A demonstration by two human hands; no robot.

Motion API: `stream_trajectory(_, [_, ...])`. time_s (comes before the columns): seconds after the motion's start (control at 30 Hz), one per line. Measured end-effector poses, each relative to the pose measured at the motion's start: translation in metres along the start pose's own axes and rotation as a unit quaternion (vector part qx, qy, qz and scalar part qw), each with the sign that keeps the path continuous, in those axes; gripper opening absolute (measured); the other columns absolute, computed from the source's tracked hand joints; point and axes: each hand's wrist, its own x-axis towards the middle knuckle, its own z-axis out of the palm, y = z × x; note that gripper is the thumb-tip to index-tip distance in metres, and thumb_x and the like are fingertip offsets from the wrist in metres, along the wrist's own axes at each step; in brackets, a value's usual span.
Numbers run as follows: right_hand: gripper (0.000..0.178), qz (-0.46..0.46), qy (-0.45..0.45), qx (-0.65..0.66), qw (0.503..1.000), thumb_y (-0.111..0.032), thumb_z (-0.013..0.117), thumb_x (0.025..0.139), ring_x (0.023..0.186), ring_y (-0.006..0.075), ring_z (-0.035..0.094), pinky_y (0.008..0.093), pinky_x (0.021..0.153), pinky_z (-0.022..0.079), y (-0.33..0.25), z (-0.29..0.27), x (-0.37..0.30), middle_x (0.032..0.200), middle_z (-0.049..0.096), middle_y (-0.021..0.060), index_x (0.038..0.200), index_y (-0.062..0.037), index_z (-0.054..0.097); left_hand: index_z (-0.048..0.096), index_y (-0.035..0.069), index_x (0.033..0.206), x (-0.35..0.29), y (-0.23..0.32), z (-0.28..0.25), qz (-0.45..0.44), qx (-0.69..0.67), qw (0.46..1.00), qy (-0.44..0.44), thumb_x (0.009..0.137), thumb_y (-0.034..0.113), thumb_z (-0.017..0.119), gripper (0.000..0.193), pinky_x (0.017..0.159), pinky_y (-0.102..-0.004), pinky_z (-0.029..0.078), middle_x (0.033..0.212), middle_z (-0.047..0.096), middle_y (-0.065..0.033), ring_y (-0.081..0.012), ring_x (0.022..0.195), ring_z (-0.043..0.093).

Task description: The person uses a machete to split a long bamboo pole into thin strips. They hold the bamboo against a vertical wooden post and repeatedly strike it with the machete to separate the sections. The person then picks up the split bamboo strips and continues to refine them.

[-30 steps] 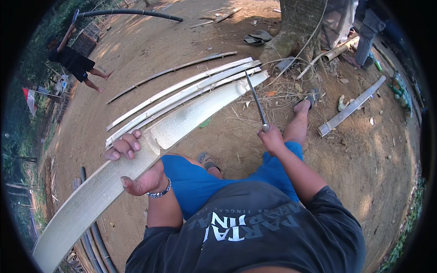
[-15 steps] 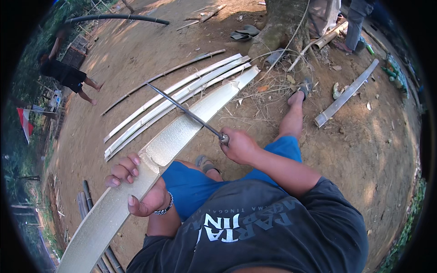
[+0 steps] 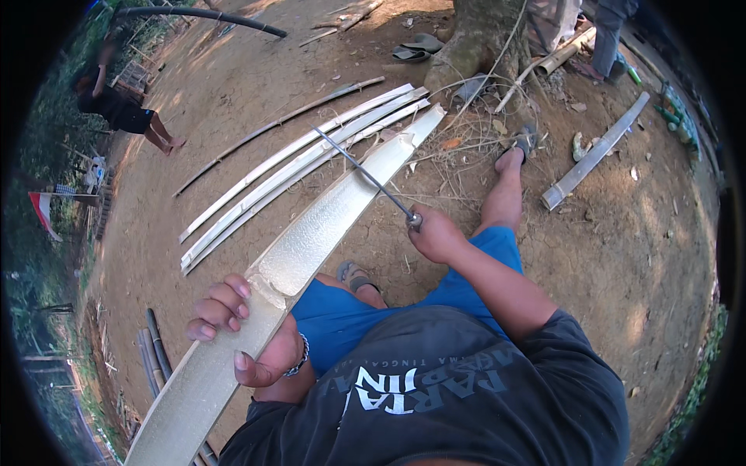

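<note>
A long split bamboo piece (image 3: 317, 237), pale and hollowed inside, slants across from the lower left to the tree's side. My left hand (image 3: 278, 356) is closed around its lower part, just below a node ridge, fingers over one edge and thumb by the other. A chain bracelet circles that wrist. My right hand (image 3: 439, 237) is closed on the handle of a long, thin-looking knife (image 3: 364, 171). Its blade, seen nearly edge-on, lies across the bamboo close to its far end. Whether the blade's edge bites in is hard to tell.
Several split bamboo strips (image 3: 295, 167) lie on the dirt at the left, beside a thin pole (image 3: 272, 124). Another bamboo slat (image 3: 598, 151) rests at the right. Ahead stands a tree trunk (image 3: 482, 46). Dark poles (image 3: 155, 349) lie lower left. Another person (image 3: 116, 105) is at the far left.
My right hand and the knife have moved right and farther along the bamboo toward its far end. My left hand and the bamboo have shifted slightly rightward in view.
</note>
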Motion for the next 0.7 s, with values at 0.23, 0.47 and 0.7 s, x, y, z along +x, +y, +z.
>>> stream_trajectory(0.23, [0.019, -0.154, -0.065, -0.070, 0.983, -0.014, 0.059, 0.083, 0.090, 0.0417, 0.063, 0.0522, 0.078, 0.049, -0.041, 0.001, -0.039, 0.089, 0.065, 0.0232, 0.098, -0.0032, 0.056, 0.041, 0.014, 0.098, 0.000, -0.001, -0.003, 0.012, -0.004, 0.999, 0.046, 0.067, 0.026, 0.063, 0.040, 0.076, -0.0356, 0.034, 0.081, 0.034, 0.0000, -0.0150, 0.074, 0.037])
stream_trajectory(0.47, [0.021, -0.157, -0.086, -0.045, 0.983, -0.017, 0.064, 0.080, 0.083, 0.0417, 0.064, 0.0490, 0.073, 0.051, -0.055, -0.007, -0.034, 0.085, 0.065, 0.0222, 0.095, -0.0032, 0.059, 0.041, 0.014, 0.098, 0.002, -0.002, -0.006, 0.015, -0.011, 0.997, 0.069, 0.066, 0.025, 0.064, 0.041, 0.075, -0.0358, 0.034, 0.080, 0.034, -0.0001, -0.0150, 0.072, 0.037])
stream_trajectory(0.7, [0.019, -0.052, -0.036, -0.064, 0.996, -0.013, 0.061, 0.080, 0.084, 0.0416, 0.064, 0.0515, 0.075, 0.050, -0.009, -0.029, 0.023, 0.084, 0.066, 0.0223, 0.097, -0.0054, 0.059, 0.044, 0.011, 0.097, 0.000, 0.004, -0.001, 0.011, 0.013, 0.998, 0.053, 0.065, 0.025, 0.063, 0.040, 0.076, -0.0345, 0.034, 0.079, 0.037, -0.0019, -0.0153, 0.073, 0.040])
